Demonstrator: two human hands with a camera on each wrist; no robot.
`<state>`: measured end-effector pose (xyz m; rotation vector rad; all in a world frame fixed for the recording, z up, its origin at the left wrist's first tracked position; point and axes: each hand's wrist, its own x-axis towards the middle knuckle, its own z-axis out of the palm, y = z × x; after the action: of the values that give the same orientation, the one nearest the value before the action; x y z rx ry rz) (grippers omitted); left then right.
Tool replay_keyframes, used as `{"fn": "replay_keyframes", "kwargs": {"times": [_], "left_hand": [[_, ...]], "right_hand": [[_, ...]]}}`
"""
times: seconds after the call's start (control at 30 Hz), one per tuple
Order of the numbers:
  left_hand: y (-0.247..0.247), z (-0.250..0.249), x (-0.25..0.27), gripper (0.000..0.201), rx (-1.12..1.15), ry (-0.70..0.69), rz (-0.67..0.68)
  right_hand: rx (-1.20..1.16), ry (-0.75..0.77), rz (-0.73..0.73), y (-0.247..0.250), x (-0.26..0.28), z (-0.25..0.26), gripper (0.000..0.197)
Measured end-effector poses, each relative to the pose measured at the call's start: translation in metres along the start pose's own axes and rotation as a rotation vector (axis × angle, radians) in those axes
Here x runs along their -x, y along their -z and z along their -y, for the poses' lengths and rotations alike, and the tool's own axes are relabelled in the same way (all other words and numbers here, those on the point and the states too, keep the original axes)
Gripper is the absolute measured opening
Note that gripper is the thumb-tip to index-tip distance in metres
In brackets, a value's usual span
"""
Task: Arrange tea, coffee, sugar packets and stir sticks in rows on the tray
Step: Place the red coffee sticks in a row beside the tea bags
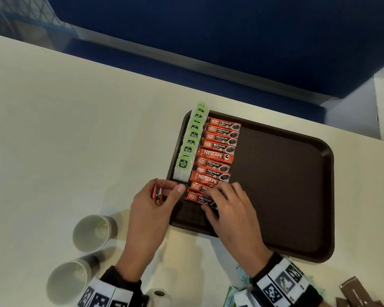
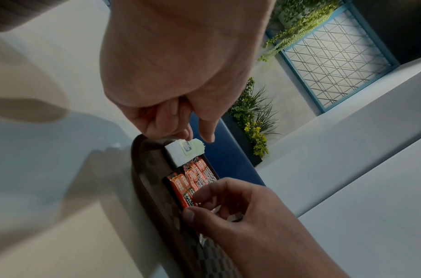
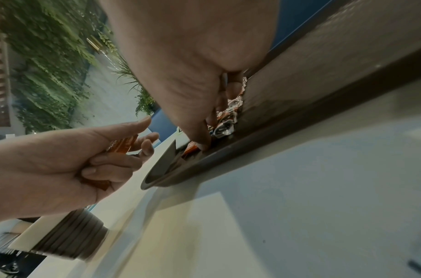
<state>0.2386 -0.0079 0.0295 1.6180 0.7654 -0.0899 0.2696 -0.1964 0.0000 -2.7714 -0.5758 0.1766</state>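
A dark brown tray (image 1: 282, 187) lies on the white table. Along its left edge stands a row of green-labelled tea bags (image 1: 192, 138). Beside them runs a row of red coffee sachets (image 1: 217, 151). My right hand (image 1: 226, 207) pinches the nearest coffee sachet (image 1: 198, 197) at the row's near end, fingers curled on it (image 3: 200, 139). My left hand (image 1: 151, 209) hovers by the tray's near left corner and grips a few red coffee sachets (image 1: 156, 194), also visible in the right wrist view (image 3: 120, 146).
Two empty paper cups (image 1: 93, 231) (image 1: 69, 280) stand left of my left forearm. Brown packets (image 1: 353, 291) and pale green packets (image 1: 233, 295) lie at the table's near edge. Beyond the table's far edge is a dark blue bench (image 1: 231, 41).
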Motion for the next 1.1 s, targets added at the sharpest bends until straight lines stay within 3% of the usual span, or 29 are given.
{"fn": "replay_keyframes", "kwargs": {"times": [0.23, 0.37, 0.47, 0.53, 0.67, 0.9, 1.1], "left_hand": [[-0.002, 0.004, -0.001, 0.010, 0.090, 0.056, 0.033], [-0.008, 0.000, 0.002, 0.023, 0.259, 0.107, 0.139], [-0.012, -0.009, 0.007, 0.026, 0.366, 0.074, 0.194], [-0.017, -0.015, 0.011, 0.023, 0.415, 0.071, 0.217], [-0.022, -0.024, 0.015, 0.023, 0.481, 0.085, 0.254], [-0.013, -0.028, 0.010, 0.020, 0.477, 0.116, 0.224], [-0.007, -0.021, 0.009, 0.022, 0.114, 0.045, 0.168]], "right_hand": [[-0.167, -0.068, 0.014, 0.010, 0.000, 0.001, 0.028], [-0.584, -0.225, 0.010, 0.029, 0.008, 0.009, 0.018], [-0.997, -0.367, 0.135, 0.047, 0.008, 0.021, 0.014], [-1.116, -0.397, 0.170, 0.052, 0.007, 0.027, 0.012], [-1.161, -0.445, 0.113, 0.055, 0.004, 0.028, 0.010], [-1.177, -0.486, 0.179, 0.064, 0.002, 0.019, 0.009], [-0.950, -0.403, 0.233, 0.061, 0.003, 0.006, 0.007]]}}
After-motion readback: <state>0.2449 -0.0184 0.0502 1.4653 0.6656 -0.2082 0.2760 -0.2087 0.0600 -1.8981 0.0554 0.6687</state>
